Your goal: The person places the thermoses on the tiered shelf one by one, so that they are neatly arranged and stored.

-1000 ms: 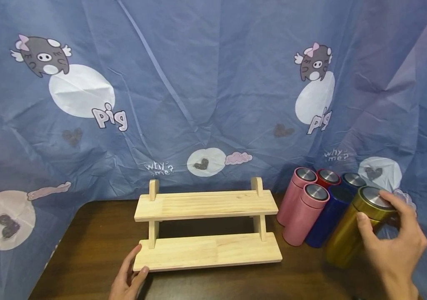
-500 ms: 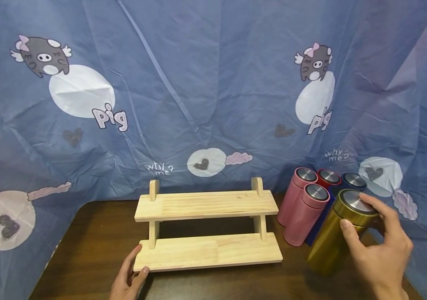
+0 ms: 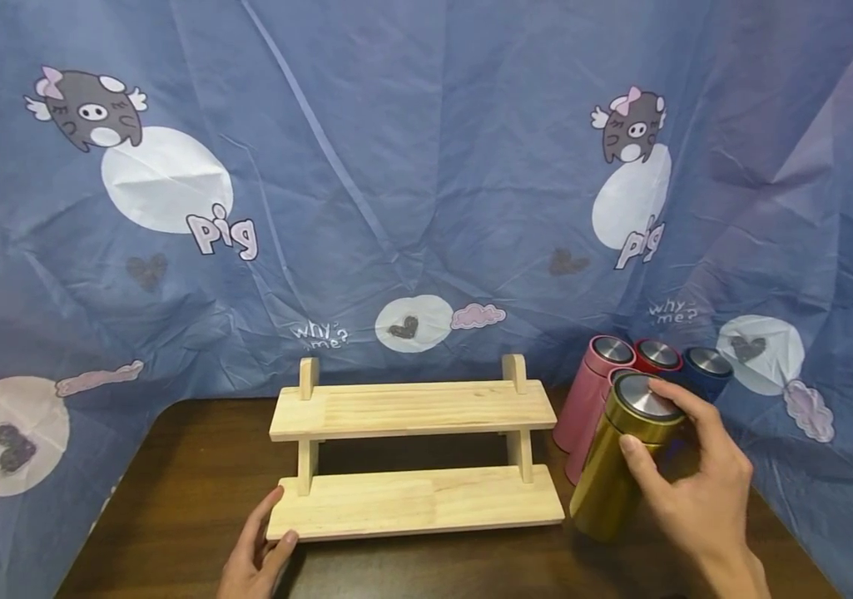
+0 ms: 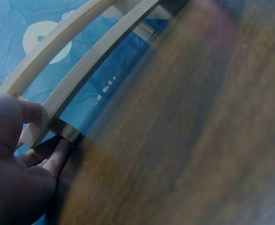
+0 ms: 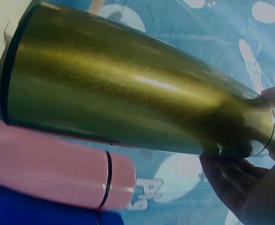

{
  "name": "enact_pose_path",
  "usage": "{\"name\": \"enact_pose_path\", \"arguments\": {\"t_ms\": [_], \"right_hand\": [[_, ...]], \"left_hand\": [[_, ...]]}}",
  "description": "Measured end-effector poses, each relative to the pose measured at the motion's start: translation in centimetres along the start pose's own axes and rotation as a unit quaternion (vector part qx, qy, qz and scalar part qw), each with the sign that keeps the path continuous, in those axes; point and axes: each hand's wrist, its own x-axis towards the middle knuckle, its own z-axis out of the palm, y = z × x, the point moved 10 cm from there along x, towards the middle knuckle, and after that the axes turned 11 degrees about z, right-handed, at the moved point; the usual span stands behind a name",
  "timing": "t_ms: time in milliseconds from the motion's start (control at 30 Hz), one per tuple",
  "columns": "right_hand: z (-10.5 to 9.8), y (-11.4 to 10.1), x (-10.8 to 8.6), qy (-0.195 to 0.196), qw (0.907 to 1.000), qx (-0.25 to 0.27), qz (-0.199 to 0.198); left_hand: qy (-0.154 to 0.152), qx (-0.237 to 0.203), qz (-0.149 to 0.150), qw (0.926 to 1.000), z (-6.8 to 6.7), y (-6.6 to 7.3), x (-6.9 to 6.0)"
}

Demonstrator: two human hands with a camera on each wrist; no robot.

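Note:
A gold vacuum flask (image 3: pixel 613 466) with a steel-topped lid is gripped near its top by my right hand (image 3: pixel 699 491); it leans slightly, in front of the pink flasks. In the right wrist view the gold flask (image 5: pixel 128 84) spans the picture, fingers and thumb around its lid end. My left hand (image 3: pixel 254 553) pinches the lower left corner of a two-tier pale wooden shelf (image 3: pixel 419 503), thumb on the front edge. In the left wrist view the left hand (image 4: pixel 20 159) holds that same shelf end (image 4: pixel 53 105). Neither tier carries anything.
Behind the gold flask stand a pink flask (image 3: pixel 583 408), a red flask (image 3: pixel 657 353) and a dark blue flask (image 3: pixel 706 366); another pink flask is mostly hidden. A brown wooden table (image 3: pixel 171 482) lies below. A blue printed cloth (image 3: pixel 426 166) hangs behind and to the sides.
My right hand has carried the gold flask leftward, from the right of the flask group toward the shelf's right end. The left hand and the shelf have stayed put.

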Motion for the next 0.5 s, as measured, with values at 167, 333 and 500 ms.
{"name": "enact_pose_path", "arguments": {"t_ms": [167,333,500], "right_hand": [[1.8,-0.2,0.5,-0.024,0.9994,0.020,-0.013],[3.1,-0.5,1.0,-0.032,0.9987,0.035,-0.015],[4.4,-1.2,1.8,-0.044,0.9974,0.056,-0.013]], "left_hand": [[0.003,-0.002,0.010,0.9999,0.1,0.3,0.0],[0.001,-0.001,0.012,0.9999,0.1,0.1,0.0],[0.002,-0.001,0.028,0.9996,0.2,0.2,0.0]]}}
